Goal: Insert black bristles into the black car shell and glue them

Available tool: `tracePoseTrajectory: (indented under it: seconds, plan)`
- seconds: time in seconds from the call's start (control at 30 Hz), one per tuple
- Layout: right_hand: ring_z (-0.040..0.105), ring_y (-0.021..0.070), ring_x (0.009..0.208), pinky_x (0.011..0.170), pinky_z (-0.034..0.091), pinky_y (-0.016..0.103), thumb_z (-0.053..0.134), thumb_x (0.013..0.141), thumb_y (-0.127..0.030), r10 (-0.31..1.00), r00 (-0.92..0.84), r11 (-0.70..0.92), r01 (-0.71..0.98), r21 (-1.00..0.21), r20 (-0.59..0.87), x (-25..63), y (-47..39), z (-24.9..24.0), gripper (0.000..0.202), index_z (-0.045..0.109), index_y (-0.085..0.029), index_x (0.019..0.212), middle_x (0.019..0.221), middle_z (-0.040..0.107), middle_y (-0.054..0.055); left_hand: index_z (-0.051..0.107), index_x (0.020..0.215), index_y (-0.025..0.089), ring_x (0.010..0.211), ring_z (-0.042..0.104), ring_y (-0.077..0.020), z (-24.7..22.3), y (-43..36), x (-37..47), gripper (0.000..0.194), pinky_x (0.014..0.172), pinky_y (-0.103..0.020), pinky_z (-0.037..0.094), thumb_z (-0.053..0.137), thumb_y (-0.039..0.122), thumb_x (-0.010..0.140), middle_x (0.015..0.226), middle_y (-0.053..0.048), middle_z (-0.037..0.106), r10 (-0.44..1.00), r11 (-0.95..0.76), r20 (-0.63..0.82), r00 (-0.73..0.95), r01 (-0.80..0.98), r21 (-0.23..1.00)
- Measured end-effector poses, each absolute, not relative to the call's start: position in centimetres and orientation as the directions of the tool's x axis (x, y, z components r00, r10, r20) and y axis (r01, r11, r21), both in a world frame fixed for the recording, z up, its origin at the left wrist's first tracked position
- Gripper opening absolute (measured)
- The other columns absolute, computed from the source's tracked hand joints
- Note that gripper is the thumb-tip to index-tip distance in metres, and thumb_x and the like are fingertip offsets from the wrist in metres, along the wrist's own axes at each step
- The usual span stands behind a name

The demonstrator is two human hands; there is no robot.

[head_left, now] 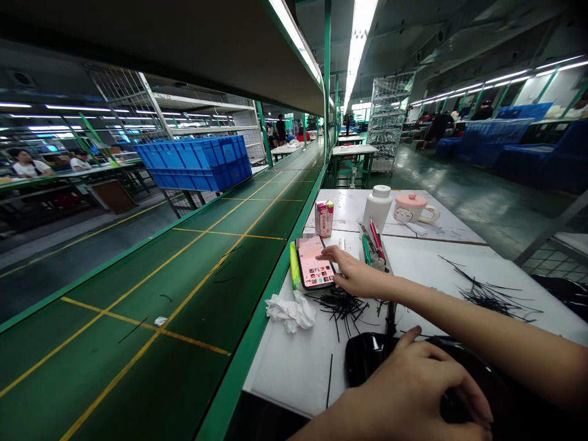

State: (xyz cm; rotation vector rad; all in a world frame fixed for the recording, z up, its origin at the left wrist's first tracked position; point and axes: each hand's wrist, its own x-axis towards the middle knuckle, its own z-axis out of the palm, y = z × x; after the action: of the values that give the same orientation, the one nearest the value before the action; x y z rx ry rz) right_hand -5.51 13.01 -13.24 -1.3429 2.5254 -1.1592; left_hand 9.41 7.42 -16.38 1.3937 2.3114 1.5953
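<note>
A smartphone (315,262) with a lit pink screen lies on the white table (298,367), beside the green conveyor edge. My right hand (356,275) reaches across from the right, its index fingertip on the phone's upper edge, and holds nothing. My left hand (413,392) sits at the bottom of the view, fingers curled over a glossy black object (367,361) near the table's front. A pile of thin black strips (342,304) lies just below the phone, between my two hands. A crumpled white tissue (291,310) lies left of the strips.
A green marker (294,266) lies along the phone. Behind stand a small pink box (324,218), a white bottle (377,206), a pink lidded mug (413,208) and pens (373,245). More black strips (496,294) lie right. The green conveyor (184,275) runs left; blue crates (197,162) and seated people are beyond.
</note>
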Motion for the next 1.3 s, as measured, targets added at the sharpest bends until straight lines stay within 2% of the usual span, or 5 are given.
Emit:
tracePoseTrajectory:
  seconds: [0.43, 0.67, 0.87, 1.0, 1.3]
  plan:
    - [0.059, 0.0286, 0.124, 0.105, 0.05, 0.053, 0.065, 0.1, -0.032, -0.605, -0.723, 0.499, -0.67, -0.55, 0.333, -6.9, 12.9, -14.1, 0.035, 0.06, -0.017, 0.13, 0.13, 0.063, 0.011, 0.066, 0.086, 0.019, 0.099, 0.07, -0.0126, -16.7, 7.3, 9.5, 0.011, 0.125, -0.034, 0.024, 0.074, 0.025, 0.084, 0.086, 0.004, 0.074, 0.643, 0.053, 0.491, -0.587, 0.675, 0.736]
    - [0.055, 0.0302, 0.131, 0.109, 0.047, 0.056, 0.065, 0.1, -0.031, -0.62, -0.711, 0.449, -0.669, -0.592, 0.332, -6.4, 12.5, -13.3, 0.037, 0.059, -0.017, 0.133, 0.136, 0.06, 0.012, 0.061, 0.082, 0.021, 0.106, 0.071, -0.0152, -16.1, 7.6, 9.4, 0.014, 0.128, -0.039, 0.018, 0.074, 0.024, 0.081, 0.087, 0.004, 0.076, 0.695, 0.118, 0.384, -0.607, 0.624, 0.773]
    - [0.064, 0.0255, 0.116, 0.103, 0.052, 0.05, 0.063, 0.101, -0.031, -0.655, -0.692, 0.391, -0.655, -0.647, 0.304, -5.8, 12.6, -12.7, 0.031, 0.061, -0.016, 0.128, 0.123, 0.066, 0.009, 0.06, 0.082, 0.022, 0.109, 0.071, -0.0172, -15.7, 7.6, 9.2, 0.013, 0.129, -0.043, 0.016, 0.073, 0.024, 0.081, 0.089, 0.004, 0.077, 0.717, 0.14, 0.367, -0.593, 0.638, 0.758]
    - [0.065, 0.024, 0.111, 0.101, 0.053, 0.049, 0.061, 0.102, -0.033, -0.676, -0.67, 0.351, -0.659, -0.665, 0.307, -5.3, 13.1, -12.4, 0.03, 0.061, -0.016, 0.126, 0.12, 0.067, 0.009, 0.061, 0.08, 0.022, 0.106, 0.071, -0.0178, -15.4, 7.8, 9.4, 0.012, 0.128, -0.044, 0.02, 0.072, 0.025, 0.081, 0.089, 0.003, 0.076, 0.693, 0.142, 0.367, -0.621, 0.616, 0.775]
    - [0.061, 0.0271, 0.122, 0.106, 0.049, 0.052, 0.064, 0.1, -0.031, -0.751, -0.585, 0.272, -0.695, -0.665, 0.305, -4.9, 13.3, -12.5, 0.031, 0.061, -0.016, 0.127, 0.126, 0.065, 0.01, 0.062, 0.077, 0.019, 0.091, 0.073, -0.0167, -14.0, 8.3, 9.8, 0.01, 0.123, -0.04, 0.031, 0.07, 0.023, 0.081, 0.087, 0.0, 0.075, 0.635, 0.117, 0.378, -0.674, 0.568, 0.815]
